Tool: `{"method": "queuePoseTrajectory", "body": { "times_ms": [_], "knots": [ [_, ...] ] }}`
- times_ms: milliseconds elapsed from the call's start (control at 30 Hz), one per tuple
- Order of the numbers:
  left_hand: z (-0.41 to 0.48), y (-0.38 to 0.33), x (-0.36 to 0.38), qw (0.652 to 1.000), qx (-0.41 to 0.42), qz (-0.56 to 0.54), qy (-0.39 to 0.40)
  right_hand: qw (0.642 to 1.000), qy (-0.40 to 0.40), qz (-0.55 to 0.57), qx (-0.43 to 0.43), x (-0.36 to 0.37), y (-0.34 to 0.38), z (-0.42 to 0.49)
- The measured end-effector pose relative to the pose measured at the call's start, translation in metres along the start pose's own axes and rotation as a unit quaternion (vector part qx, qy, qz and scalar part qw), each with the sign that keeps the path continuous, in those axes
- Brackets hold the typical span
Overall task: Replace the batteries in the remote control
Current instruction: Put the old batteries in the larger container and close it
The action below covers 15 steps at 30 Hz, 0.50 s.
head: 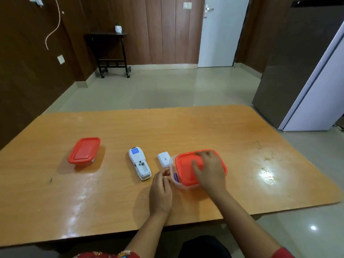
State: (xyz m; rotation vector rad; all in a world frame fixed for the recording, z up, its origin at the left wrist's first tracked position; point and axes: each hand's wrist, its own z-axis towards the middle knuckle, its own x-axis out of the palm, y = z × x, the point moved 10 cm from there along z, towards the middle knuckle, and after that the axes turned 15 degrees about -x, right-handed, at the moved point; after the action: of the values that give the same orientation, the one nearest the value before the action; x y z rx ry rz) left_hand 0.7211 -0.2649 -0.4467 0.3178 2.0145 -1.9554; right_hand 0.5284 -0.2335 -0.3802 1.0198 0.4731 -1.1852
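Head view: remote control [139,163] lies face-down, battery end pointing toward person.

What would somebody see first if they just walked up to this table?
Probably the two bright red lids: one box sits shut on the left of the wooden table, and the right hand rests on the lid of the nearer box, which sits askew with something purple showing at its edge. Between the boxes lies a white remote, face down with its battery slot open, its small cover beside it. The left hand touches the nearer box's corner.
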Motion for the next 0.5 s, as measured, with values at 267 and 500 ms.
{"method": "queuePoseTrajectory", "body": {
  "times_ms": [267, 500],
  "knots": [
    [0.008, 0.004, -0.001, 0.997, -0.055, -0.049, 0.004, 0.975, 0.089, 0.041, 0.197, 0.010, -0.087, -0.004],
    [0.024, 0.008, 0.008, 0.992, -0.115, -0.051, 0.027, 0.971, 0.035, 0.063, 0.228, 0.021, -0.076, -0.014]
  ]
}}
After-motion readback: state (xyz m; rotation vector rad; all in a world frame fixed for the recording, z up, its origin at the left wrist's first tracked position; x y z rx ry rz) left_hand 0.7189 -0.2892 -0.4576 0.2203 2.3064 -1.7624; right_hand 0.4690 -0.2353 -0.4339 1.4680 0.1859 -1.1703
